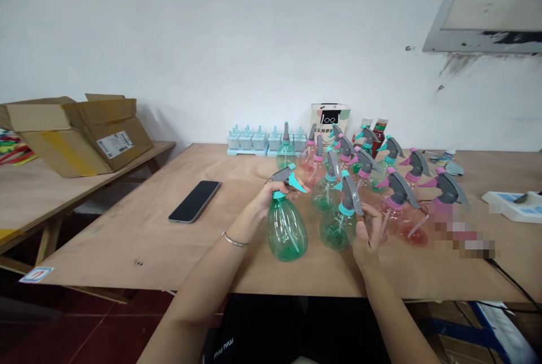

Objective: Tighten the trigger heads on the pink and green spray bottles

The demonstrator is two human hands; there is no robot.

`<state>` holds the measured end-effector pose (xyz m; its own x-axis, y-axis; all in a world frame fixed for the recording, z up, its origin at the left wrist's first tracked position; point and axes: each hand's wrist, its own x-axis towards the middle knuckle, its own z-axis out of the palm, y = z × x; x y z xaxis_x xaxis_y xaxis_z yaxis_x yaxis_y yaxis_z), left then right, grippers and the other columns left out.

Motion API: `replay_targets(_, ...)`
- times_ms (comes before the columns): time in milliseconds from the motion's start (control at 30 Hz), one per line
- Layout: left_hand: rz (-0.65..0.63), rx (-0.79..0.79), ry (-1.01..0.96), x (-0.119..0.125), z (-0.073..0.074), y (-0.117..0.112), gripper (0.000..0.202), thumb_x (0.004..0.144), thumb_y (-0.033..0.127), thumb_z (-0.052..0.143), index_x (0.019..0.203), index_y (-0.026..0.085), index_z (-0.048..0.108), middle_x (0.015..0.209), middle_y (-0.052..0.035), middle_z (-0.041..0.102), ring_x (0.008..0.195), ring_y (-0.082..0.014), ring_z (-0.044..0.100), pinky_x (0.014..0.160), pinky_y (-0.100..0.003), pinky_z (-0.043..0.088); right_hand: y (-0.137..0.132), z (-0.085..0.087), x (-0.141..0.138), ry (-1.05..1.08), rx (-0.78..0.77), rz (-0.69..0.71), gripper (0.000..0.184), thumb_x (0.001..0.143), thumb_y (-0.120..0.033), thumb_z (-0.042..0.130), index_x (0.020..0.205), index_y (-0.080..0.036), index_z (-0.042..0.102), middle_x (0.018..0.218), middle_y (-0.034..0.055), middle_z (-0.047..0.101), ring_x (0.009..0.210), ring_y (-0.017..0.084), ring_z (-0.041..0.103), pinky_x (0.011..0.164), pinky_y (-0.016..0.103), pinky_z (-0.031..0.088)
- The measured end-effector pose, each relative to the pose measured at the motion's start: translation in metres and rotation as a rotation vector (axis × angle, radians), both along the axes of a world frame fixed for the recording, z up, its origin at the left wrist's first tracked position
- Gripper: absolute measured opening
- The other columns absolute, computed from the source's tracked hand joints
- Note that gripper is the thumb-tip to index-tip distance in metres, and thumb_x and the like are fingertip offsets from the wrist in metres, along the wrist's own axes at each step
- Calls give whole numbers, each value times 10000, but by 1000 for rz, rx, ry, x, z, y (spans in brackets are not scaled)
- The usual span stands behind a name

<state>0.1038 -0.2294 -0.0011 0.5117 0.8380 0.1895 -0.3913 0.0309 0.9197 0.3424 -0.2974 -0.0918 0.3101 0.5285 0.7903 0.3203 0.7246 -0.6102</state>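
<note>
My left hand [271, 196] is wrapped round the neck of a green spray bottle [287, 234] with a grey head and a turquoise trigger. That bottle leans slightly, its base at or just above the table. Beside another green spray bottle [336, 231] is my right hand [366, 234], its fingers partly bent and apart, close to the grey head; whether they touch it I cannot tell. Behind and to the right stand several more green and pink spray bottles, among them a pink one [392, 214] with a pink collar.
A phone [195, 201] lies on the wooden table [139, 240] at left. Pale blue ice-pop moulds [247, 139], a printed box [330, 115] and a red-filled bottle [378, 137] stand by the wall. A cardboard box [80, 135] sits on the side table. A white tray [514, 209] is far right.
</note>
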Motion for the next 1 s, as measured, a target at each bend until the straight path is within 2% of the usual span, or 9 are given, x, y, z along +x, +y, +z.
replay_targets(67, -24, -39, -5, 4, 1, -4, 303, 519, 169, 556, 793, 143, 684, 787, -70, 716, 814, -232, 674, 729, -312, 507, 1, -2, 1, -8, -16, -3, 315, 908, -415, 519, 1144, -210, 559, 1121, 95, 587, 1095, 261, 566, 973, 491, 442)
replay_targets(200, 13, -114, -67, 6, 0, -6, 251, 490, 173, 551, 706, 129, 672, 670, -48, 686, 583, -139, 590, 561, -232, 440, 1, -3, 1, -11, -30, -10, 311, 917, -411, 511, 1148, -208, 553, 1124, 98, 581, 1108, 264, 559, 991, 504, 425)
replay_targets(267, 26, -118, -74, 6, 1, -6, 202, 467, 184, 547, 630, 125, 648, 591, -42, 648, 525, -118, 547, 508, -213, 402, 1, -3, 1, -13, -20, -13, 301, 918, -404, 514, 1146, -212, 556, 1120, 96, 581, 1103, 262, 561, 985, 496, 429)
replay_targets(333, 37, -103, -90, 7, 2, -6, 206, 454, 190, 550, 623, 127, 652, 590, -41, 649, 545, -128, 561, 512, -212, 408, 1, -2, 1, -23, -18, -18, 292, 919, -395, 517, 1147, -217, 557, 1117, 93, 584, 1097, 259, 563, 978, 486, 432)
replay_targets(533, 47, -103, -73, 10, 1, -6, 297, 495, 159, 583, 770, 142, 694, 779, -51, 722, 692, -169, 623, 587, -229, 441, 0, 0, 0, -34, -30, -46, 291, 915, -405, 524, 1133, -215, 553, 1095, 87, 594, 1059, 248, 577, 942, 459, 454)
replay_targets(667, 102, -34, -136, 7, -2, -4, 227, 487, 185, 538, 674, 131, 655, 654, -48, 668, 562, -128, 542, 536, -232, 395, -1, 1, 0, -40, -49, -61, 302, 908, -413, 533, 1130, -208, 546, 1092, 90, 596, 1053, 247, 580, 934, 458, 459)
replay_targets(767, 113, 3, -136, 5, -1, -4, 184, 477, 201, 527, 618, 131, 624, 603, -52, 631, 572, -138, 548, 536, -238, 395, -2, 2, 0, -37, -66, -48, 296, 911, -406, 530, 1134, -212, 541, 1098, 88, 593, 1050, 242, 580, 929, 449, 460)
replay_targets(933, 119, -6, -111, 7, 2, -8, 319, 514, 177, 551, 806, 160, 676, 720, -35, 681, 655, -165, 610, 587, -249, 438, -2, 3, -2, -42, -59, -61, 277, 913, -387, 532, 1127, -212, 538, 1076, 80, 593, 1018, 231, 589, 906, 432, 472)
replay_targets(1000, 115, 14, -111, 9, 2, -9, 318, 521, 181, 562, 818, 166, 674, 714, -33, 676, 661, -172, 611, 605, -262, 445, -2, 3, -2, -43, -51, -63, 270, 913, -374, 536, 1129, -213, 538, 1068, 74, 592, 1007, 226, 591, 900, 426, 475)
